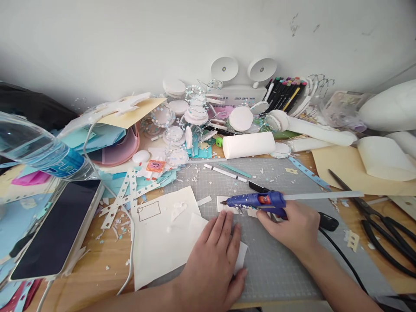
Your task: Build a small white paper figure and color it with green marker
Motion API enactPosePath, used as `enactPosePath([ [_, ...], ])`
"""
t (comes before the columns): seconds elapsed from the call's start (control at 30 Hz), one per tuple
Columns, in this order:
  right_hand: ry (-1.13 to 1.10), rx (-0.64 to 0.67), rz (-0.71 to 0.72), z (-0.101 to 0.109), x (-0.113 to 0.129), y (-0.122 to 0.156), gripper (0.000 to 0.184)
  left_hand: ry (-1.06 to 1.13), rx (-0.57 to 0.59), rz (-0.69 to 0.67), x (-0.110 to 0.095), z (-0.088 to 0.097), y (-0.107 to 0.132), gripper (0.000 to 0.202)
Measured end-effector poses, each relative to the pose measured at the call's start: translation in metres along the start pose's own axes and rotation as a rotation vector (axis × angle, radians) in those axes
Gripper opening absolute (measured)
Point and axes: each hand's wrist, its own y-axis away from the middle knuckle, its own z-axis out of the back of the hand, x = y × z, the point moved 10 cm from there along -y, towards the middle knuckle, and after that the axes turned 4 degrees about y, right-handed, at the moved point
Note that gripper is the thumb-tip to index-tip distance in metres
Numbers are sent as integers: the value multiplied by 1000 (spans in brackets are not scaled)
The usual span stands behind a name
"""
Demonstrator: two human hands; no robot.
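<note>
My right hand (294,223) is wrapped round the handle of a blue hot glue gun (250,201), a pale glue stick (325,196) poking out of its rear. The gun lies level, its nozzle over a small white paper piece (221,204) on the grey cutting mat (276,271). Flat and palm down, my left hand (211,255) has its fingertips at the lower edge of that piece. Beneath and beside this hand are paper scraps and a white sheet (156,251) with a drawn rectangle.
Black scissors (380,216) lie at the right. A phone (61,229) and a tilted water bottle (48,149) are at the left. White foam rolls (248,145), discs and black markers (287,93) crowd the back. The gun's black cord (344,255) runs down the right side.
</note>
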Motion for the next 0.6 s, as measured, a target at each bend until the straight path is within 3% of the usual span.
enactPosePath([
  [0.13, -28, 37, -37, -6, -4, 2, 18, 0, -6, 4, -1, -1, 1, 62],
  [0.27, -218, 68, -280, -8, -31, 2, 24, -7, -5, 3, -2, -1, 2, 63],
  [0.4, -446, 227, -415, -13, -55, 1, 18, -30, -8, 1, -2, 1, 3, 63],
  [0.5, -529, 304, -477, -10, -85, 7, 14, -65, -22, -8, -2, 3, 4, 63],
  [0.6, -598, 263, -571, -3, -130, 21, 14, -106, -48, -21, -5, 5, 4, 64],
])
